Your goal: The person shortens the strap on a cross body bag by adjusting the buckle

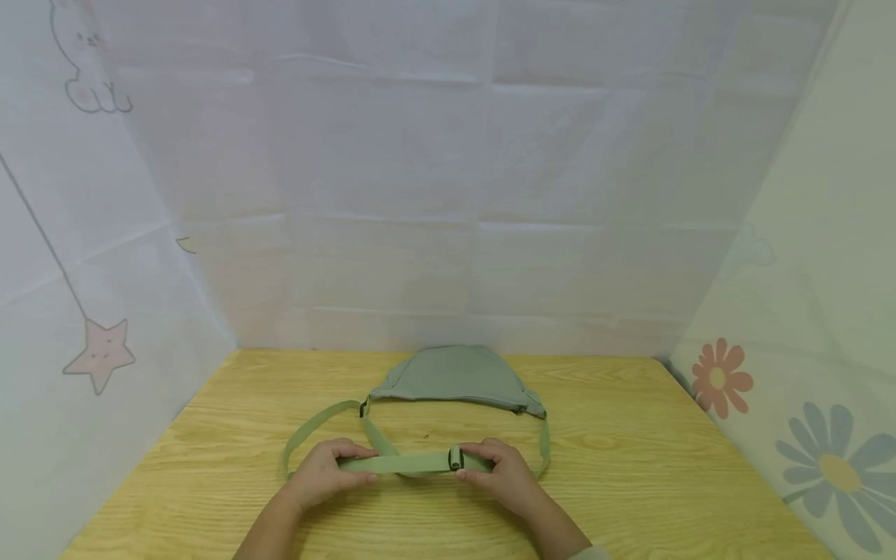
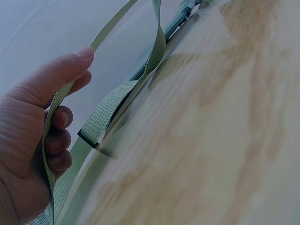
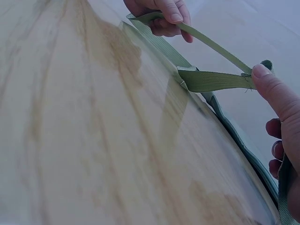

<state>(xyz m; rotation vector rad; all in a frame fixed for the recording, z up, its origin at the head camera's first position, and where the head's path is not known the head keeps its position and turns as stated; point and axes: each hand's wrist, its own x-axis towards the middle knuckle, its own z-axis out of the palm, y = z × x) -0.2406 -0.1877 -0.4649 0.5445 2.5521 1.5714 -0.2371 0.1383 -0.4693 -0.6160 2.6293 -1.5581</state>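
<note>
A grey-green waist bag (image 1: 455, 375) lies on the table, its light green webbing strap (image 1: 413, 464) looping toward me. My left hand (image 1: 325, 470) pinches the strap between thumb and index finger, and in the left wrist view the other fingers curl around the webbing. At the other end of the stretch, my right hand (image 1: 504, 474) pinches it beside a dark slider buckle (image 1: 456, 457). That stretch is held above the table. Another dark buckle (image 1: 363, 408) sits near the bag's left end. The webbing inside each palm is partly hidden.
The wood-grain table (image 1: 630, 435) extends around the bag and strap. A pale sheet (image 1: 392, 194) hangs behind it, with printed side sheets to the left and right. A small dark mark (image 1: 426, 436) shows on the tabletop.
</note>
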